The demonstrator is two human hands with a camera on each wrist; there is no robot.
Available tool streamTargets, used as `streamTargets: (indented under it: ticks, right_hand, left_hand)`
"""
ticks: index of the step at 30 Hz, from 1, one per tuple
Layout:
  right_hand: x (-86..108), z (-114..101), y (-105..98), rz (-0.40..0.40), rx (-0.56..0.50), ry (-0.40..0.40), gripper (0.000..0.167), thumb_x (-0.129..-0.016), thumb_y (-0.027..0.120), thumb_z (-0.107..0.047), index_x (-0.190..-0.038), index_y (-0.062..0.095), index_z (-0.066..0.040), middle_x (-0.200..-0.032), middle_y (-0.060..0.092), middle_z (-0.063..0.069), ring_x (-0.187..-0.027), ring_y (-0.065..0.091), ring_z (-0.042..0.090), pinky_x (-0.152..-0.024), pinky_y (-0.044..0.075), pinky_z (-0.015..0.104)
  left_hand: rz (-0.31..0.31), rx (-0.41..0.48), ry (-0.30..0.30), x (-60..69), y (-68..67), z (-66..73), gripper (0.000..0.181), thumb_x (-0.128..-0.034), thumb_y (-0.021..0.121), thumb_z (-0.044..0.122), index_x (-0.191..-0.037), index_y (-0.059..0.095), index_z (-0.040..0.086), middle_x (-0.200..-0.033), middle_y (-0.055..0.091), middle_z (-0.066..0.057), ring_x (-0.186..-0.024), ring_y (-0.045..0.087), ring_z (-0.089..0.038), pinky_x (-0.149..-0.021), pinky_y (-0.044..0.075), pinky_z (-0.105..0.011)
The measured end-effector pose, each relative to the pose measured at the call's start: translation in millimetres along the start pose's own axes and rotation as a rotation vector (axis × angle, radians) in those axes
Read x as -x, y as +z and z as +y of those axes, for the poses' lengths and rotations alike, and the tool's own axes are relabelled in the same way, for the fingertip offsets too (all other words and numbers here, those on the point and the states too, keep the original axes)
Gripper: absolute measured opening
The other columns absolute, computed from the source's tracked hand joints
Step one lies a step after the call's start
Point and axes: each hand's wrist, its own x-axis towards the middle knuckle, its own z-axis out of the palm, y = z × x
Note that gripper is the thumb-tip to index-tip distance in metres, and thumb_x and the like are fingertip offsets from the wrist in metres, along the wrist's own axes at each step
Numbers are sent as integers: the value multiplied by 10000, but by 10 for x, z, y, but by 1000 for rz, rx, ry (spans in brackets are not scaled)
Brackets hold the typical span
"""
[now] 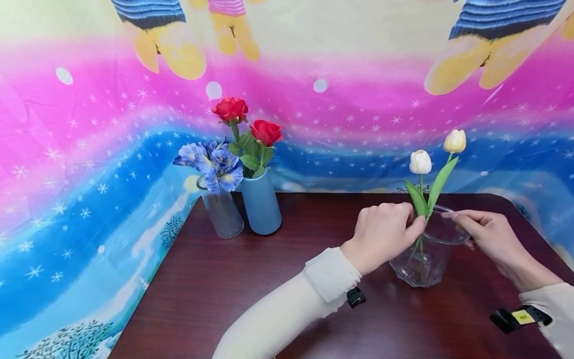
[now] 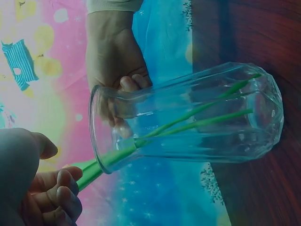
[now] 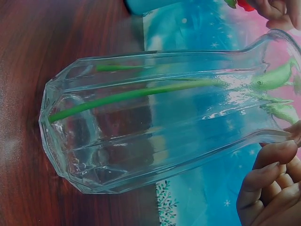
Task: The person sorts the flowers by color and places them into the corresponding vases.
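A clear glass vase (image 1: 437, 262) with a flared rim and faceted base stands upright at the table's right. Two tulips, one white (image 1: 420, 162) and one cream (image 1: 455, 141), lean in it. Their green stems (image 2: 202, 123) reach down near the vase's bottom. My right hand (image 1: 493, 239) pinches the rim from the right, thumb and fingers on the glass, as the right wrist view also shows. At the left of the rim, my left hand (image 1: 385, 234) is beside the tulip leaves. Its thumb and loosely bent fingers (image 2: 68, 200) stand apart, with no stem visible between them.
Back left on the dark wooden table (image 1: 215, 309), a blue vase (image 1: 262, 209) holds red roses (image 1: 266, 132). Touching or close beside it, a greyish clear vase (image 1: 223, 214) holds blue-purple flowers (image 1: 219, 167). A patterned cloth (image 1: 336, 119) hangs behind the table.
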Motion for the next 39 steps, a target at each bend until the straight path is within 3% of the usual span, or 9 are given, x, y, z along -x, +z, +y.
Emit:
streamTargets:
  ticks: [14,20,29,39]
  right_hand:
    - [-4,-5,11,1,-23,-11,230,-1055,528,-241,-1106,745,-299,-666,504,-125,-504,466,143,-469,371,341]
    - [-4,-2,-5,-6,-11,-9,227,-1054,531,-239,-1121,745,-269,-664,495,-121,-497,456,148,-467,376,342]
    - [-2,10,-28,-33,-9,6,248,-1065,504,-253,-1089,735,-342,-690,489,-120,-506,450,160,-476,369,344]
    - [-24,17,-12,-66,-43,-3,260,-1071,491,-245,-1072,739,-325,-677,482,-105,-485,413,192,-473,357,360]
  left_hand:
    - [40,-14,-39,164,94,-230,419,-1002,544,457,-639,470,260,-480,409,107,-422,378,-56,-355,243,-211]
    - [30,-9,-58,245,128,-328,415,-996,561,447,-639,471,256,-479,409,104,-424,375,-57,-357,244,-209]
    - [9,10,-90,346,170,-459,406,-991,575,433,-638,484,253,-478,421,105,-431,388,-67,-370,255,-211]
    - [-20,14,-102,450,223,-572,391,-994,577,420,-651,509,244,-484,437,98,-438,400,-61,-375,261,-207]
